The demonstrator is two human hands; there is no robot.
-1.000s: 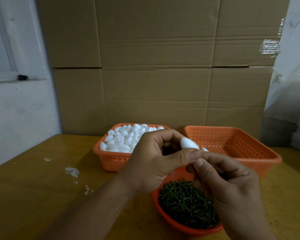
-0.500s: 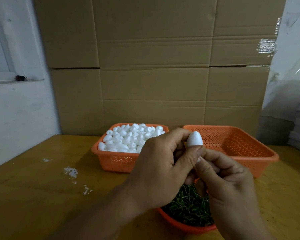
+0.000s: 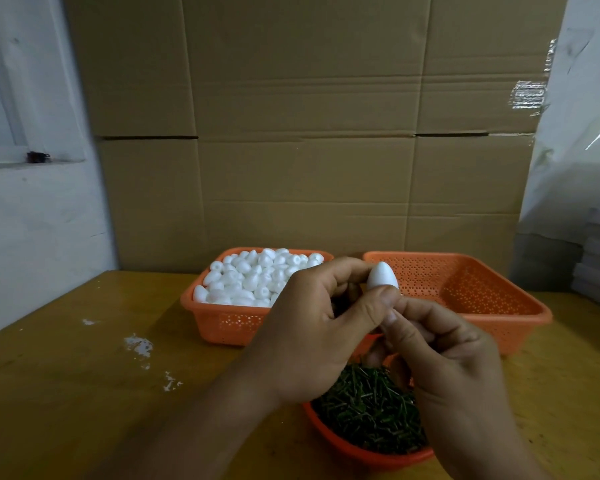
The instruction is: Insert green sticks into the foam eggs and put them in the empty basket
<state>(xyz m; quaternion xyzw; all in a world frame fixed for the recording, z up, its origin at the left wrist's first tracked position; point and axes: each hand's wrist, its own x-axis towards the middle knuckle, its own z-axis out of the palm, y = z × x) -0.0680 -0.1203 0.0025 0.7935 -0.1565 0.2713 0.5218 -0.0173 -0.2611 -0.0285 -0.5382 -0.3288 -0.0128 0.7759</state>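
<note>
Starting nearest, we note the bowl of green sticks (image 3: 371, 417) unmoved, above it the right hand (image 3: 444, 362) pinched beneath the foam egg (image 3: 381, 276), which the left hand (image 3: 312, 327) now grips upright rather than tilted, before the empty basket (image 3: 465, 289).
</note>
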